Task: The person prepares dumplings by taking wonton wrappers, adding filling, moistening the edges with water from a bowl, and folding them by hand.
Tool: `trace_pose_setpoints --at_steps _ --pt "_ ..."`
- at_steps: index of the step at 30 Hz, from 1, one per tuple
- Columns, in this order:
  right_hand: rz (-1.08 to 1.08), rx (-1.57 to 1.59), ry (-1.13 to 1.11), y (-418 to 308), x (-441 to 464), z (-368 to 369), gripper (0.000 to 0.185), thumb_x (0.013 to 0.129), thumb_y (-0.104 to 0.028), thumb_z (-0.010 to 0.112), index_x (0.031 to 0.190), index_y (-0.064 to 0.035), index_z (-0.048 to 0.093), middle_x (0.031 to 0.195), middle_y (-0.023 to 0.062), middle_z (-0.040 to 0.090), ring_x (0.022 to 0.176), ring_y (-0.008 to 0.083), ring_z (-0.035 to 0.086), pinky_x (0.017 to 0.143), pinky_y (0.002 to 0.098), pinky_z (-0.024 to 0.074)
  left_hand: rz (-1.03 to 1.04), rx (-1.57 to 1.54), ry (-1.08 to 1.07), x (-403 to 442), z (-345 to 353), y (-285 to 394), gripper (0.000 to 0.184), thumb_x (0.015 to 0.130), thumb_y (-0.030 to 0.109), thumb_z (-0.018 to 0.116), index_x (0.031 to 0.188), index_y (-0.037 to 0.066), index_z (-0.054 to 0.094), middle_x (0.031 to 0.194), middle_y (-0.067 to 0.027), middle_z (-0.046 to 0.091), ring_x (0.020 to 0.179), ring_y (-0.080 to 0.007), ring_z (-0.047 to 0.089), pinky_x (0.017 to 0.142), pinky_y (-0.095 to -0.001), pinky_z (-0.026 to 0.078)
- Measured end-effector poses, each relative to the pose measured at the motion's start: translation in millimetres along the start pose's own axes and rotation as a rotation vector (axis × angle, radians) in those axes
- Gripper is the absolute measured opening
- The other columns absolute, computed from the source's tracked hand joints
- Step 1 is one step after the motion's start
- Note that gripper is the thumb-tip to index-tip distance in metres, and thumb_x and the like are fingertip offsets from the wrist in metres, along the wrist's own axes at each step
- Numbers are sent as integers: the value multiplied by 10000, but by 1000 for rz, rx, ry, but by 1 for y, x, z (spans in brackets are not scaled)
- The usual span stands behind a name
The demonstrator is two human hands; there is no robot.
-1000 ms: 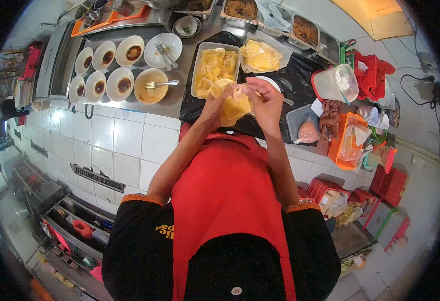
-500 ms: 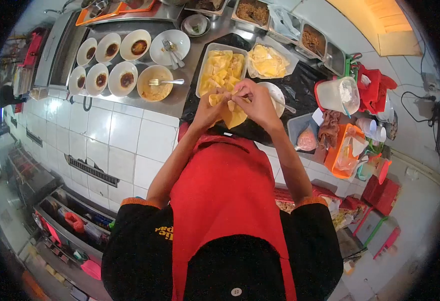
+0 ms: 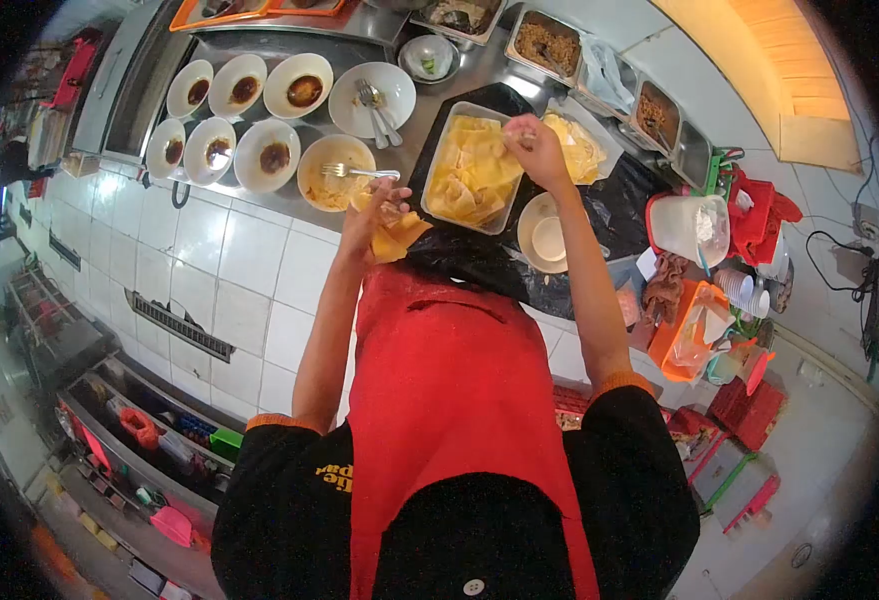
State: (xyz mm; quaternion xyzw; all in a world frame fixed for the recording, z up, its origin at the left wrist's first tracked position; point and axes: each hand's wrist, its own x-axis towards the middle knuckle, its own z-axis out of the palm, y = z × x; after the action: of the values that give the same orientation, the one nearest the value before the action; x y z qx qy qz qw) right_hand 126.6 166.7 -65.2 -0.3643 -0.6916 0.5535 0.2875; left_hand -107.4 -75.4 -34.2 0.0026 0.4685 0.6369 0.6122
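Thin yellow dough sheets [image 3: 399,238] hang from my left hand [image 3: 369,220], whose fingers are curled round them just below the bowl with a fork [image 3: 335,172]. My right hand [image 3: 536,152] is over the right side of a clear tray [image 3: 499,222] filled with folded yellow dough pieces [image 3: 467,180]. Its fingers are pinched together, and whatever lies between them is too small to make out. Behind that hand, more flat yellow sheets [image 3: 576,148] lie on a clear wrapping. A pale bowl [image 3: 544,235] with a white inside stands below the right forearm's left side.
Several white bowls with dark sauce [image 3: 267,156] stand at the left, beside a plate with cutlery [image 3: 371,98]. Metal pans of brown filling [image 3: 547,45] line the back. At the right are a white tub [image 3: 687,228], a red basket [image 3: 754,212] and an orange basket [image 3: 667,345].
My hands have parted. The left moved left with the yellow sheets; the right moved up and right to the tray. The view has shifted, and the pale bowl is more exposed.
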Motion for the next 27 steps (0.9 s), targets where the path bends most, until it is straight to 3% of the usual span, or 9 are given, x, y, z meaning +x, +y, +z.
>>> trace_pose_setpoints --at_steps 5,8,12,14,16,18,20,24,27 --pt "-51 8 65 64 42 19 143 895 5 671 1032 -14 634 931 85 714 870 189 702 760 301 565 -77 -214 -71 16 -13 -6 264 971 285 695 1145 116 592 970 -79 709 794 -161 667 691 -326 594" --pt "-154 -376 208 49 35 28 143 899 -20 672 1037 -21 635 876 170 712 822 283 729 722 358 569 -84 -219 -50 5 -3 -1 275 972 278 693 1162 114 582 981 -77 705 788 -163 665 700 -333 599" --pt "-127 -383 269 33 22 30 134 893 -39 682 1022 -24 646 898 162 712 819 301 719 726 374 563 -101 -167 12 2 -5 -6 290 973 274 690 1174 98 577 1007 -82 698 807 -168 664 719 -342 604" --pt "-217 -489 431 23 16 28 132 879 -46 684 1007 -25 658 922 153 703 867 324 699 777 397 552 -124 -195 10 4 -10 -12 301 970 270 693 1183 92 576 1017 -87 694 814 -169 662 724 -344 606" --pt "-319 -526 382 12 9 34 129 874 -48 683 1001 -26 666 932 153 695 899 341 682 812 410 540 -147 -225 3 8 -12 -17 311 967 266 696 1191 87 574 1027 -93 690 822 -170 660 729 -345 608" --pt "-416 -565 339 8 -5 47 127 870 -51 683 994 -28 673 942 153 687 932 357 666 846 423 529 -171 -212 -34 10 -13 -20 333 985 302 661 1212 75 572 1108 -118 658 972 -233 670 834 -402 602" --pt "-259 -483 81 14 -20 59 129 868 -60 683 993 -27 678 944 152 678 988 378 639 903 440 505 -177 -260 -67 6 2 -16 351 1007 320 612 1248 71 556 1196 -144 628 1076 -282 643 906 -437 575" --pt "-314 -547 120 -10 -35 65 163 867 -58 683 1026 -24 688 965 148 688 1002 376 636 930 447 494 -113 -316 -163 8 18 -18 430 1043 315 502 1398 73 485 1456 -198 494 1316 -356 525 1093 -513 462" --pt "-332 -450 204 -62 -56 65 214 864 -51 682 1075 -18 690 1004 148 701 1024 368 637 951 434 488 -103 -272 -253 10 29 -24 484 1053 323 466 1458 61 416 1514 -207 431 1333 -368 510 1107 -505 449"
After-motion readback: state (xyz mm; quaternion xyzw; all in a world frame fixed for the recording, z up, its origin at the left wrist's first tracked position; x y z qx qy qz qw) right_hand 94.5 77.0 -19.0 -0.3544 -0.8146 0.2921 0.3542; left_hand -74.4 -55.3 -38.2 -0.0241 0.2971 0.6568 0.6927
